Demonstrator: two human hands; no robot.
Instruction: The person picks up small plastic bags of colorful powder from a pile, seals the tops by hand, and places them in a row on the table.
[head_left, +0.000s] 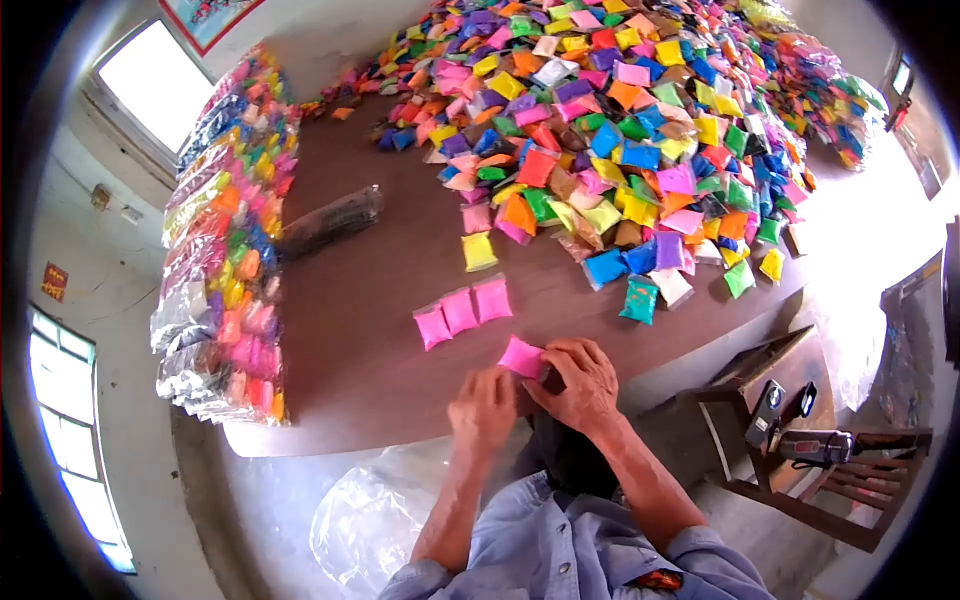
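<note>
A small pillow-shaped pink packet [521, 357] is at the table's front edge. My right hand [580, 385] is closed on its right end, thumb and fingers pinching it. My left hand [482, 408] is beside the packet's lower left side, slightly blurred, with fingers curled in; whether it grips a corner is hidden. Just beyond, three pink packets [460, 311] lie side by side in a slanted row. A yellow packet [479, 251] lies behind them, at the near edge of a large heap of multicoloured packets [620, 150].
Clear bags of coloured packets [235, 240] line the table's left side. A dark packet in clear wrap [330, 222] lies near them. On the right, a wooden chair [770, 400] holds small dark items. Crumpled clear plastic [375, 520] lies on the floor below the brown table [340, 350].
</note>
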